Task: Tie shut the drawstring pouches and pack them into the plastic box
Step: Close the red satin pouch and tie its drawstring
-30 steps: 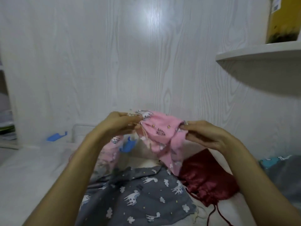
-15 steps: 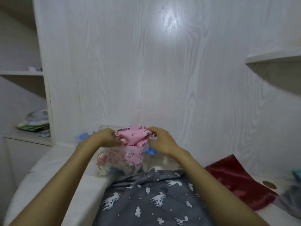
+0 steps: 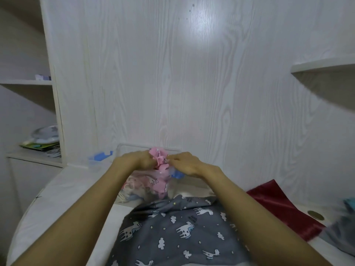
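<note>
A pink printed drawstring pouch (image 3: 159,160) is bunched at its top and hangs down into a clear plastic box (image 3: 123,148) that stands against the wall. My left hand (image 3: 134,160) grips the pouch's top from the left. My right hand (image 3: 185,163) pinches it from the right. Through the box's clear wall other pale pouches (image 3: 134,186) show. A grey pouch with white animal prints (image 3: 172,227) lies on the table in front of the box. A dark red satin pouch (image 3: 278,204) lies flat to the right.
The box's blue latches (image 3: 100,156) stick out at its left and right sides. A gold disc (image 3: 315,215) and some blue-grey cloth (image 3: 343,227) lie at the far right. Shelves with papers (image 3: 42,144) stand to the left; a wall shelf (image 3: 322,64) hangs at upper right.
Both hands have carried the pink pouch forward from above the grey pouch to the box and brought its top together. The pouch now hangs lower into the box.
</note>
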{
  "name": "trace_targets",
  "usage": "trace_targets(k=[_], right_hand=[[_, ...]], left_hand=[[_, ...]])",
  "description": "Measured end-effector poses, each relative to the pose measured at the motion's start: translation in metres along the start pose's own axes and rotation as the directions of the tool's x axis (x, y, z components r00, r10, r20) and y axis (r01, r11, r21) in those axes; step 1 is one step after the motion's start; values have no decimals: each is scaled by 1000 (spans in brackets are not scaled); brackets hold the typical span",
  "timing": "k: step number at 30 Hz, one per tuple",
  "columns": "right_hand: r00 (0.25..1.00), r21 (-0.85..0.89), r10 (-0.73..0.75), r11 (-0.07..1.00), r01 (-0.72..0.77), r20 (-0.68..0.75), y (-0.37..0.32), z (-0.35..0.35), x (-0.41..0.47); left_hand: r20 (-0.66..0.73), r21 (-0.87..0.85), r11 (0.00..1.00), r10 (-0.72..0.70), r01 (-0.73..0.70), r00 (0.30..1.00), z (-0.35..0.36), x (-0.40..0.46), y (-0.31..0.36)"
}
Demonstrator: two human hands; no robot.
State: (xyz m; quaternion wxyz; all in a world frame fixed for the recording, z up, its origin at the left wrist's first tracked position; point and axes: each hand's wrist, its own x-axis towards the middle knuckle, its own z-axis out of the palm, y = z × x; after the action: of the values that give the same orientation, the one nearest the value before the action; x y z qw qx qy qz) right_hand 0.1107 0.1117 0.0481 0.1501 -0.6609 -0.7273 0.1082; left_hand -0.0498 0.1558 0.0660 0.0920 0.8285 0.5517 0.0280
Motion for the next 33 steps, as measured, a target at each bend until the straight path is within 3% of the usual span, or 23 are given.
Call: trace_targets(k=[2,4,7,9,13,17,19,21,24,27,31,33], right_hand=[[986,155,-19,987,45,-164,15,-3,-17],[967,158,-33,985,75,-253,35,-5,-42],[983,107,0,994,20,-183,70,-8,-83],[989,101,108,990,-98,-102,97,-9,-110],[939,-2,331,943,-333,-90,139,-9,-150],[911,8,402,915,-403,-98,154,8,-175],[926,14,374,928,-373,-48,160,23,-182],[938,-5,346,938,-346,-28,172,34,-184],[935,-38,351,935,-353,-50,198,30,-192],[956,-25,293,956,-293,17,212,17,-206],[961,77,273,958,-275,32,201,-9,-231],[945,108,326,940,-324,2,198,-21,-242]], left_hand=[[-179,61,998,-16,27,984,-1,-11,5],[-393,60,998,17,7,920,1,-30,13],[-627,16,989,124,-146,769,10,-66,29],[-600,1,974,182,-226,779,21,-82,43],[-277,-57,908,385,-415,880,59,-83,81],[106,-132,840,539,-526,836,106,-76,136],[182,-74,845,533,-529,826,128,-73,155],[121,51,876,472,-481,873,143,-65,163],[-17,172,939,304,-297,952,145,-53,163],[-82,251,954,190,-165,978,133,-42,162],[-286,-31,975,202,-220,937,129,-17,172],[-198,-37,955,282,-295,939,130,-3,178]])
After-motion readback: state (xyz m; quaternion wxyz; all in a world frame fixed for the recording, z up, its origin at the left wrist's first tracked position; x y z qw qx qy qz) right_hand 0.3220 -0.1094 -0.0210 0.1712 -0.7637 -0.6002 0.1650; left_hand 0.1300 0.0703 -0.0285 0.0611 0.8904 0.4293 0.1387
